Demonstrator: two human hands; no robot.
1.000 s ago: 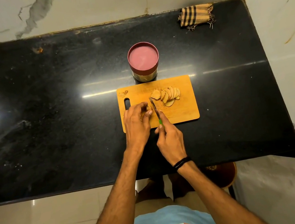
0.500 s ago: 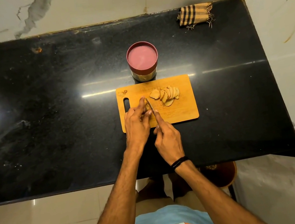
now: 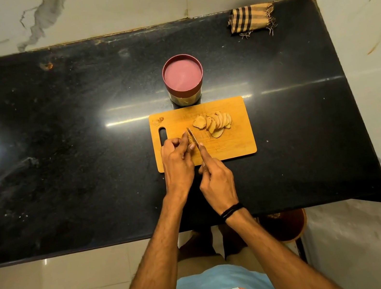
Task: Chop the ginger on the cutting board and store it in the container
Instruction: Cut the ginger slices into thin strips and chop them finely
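A wooden cutting board (image 3: 235,144) lies on the black counter. Several ginger slices (image 3: 213,123) are fanned out on its far right part. My left hand (image 3: 177,162) pinches a small remaining ginger piece (image 3: 190,139) near the board's handle slot. My right hand (image 3: 216,180) grips a knife (image 3: 193,136), index finger along its spine; the blade rests against the ginger piece. The container (image 3: 183,79), a round jar with a maroon lid on it, stands just behind the board.
A striped folded cloth (image 3: 251,20) lies at the counter's back right corner. Marble walls bound the counter at the back and right. A brown stool (image 3: 288,226) stands below the counter's front edge, right of my legs.
The knife has shifted left from the middle of the board to the ginger piece in my left hand. My right hand followed it. The slices and jar stayed put.
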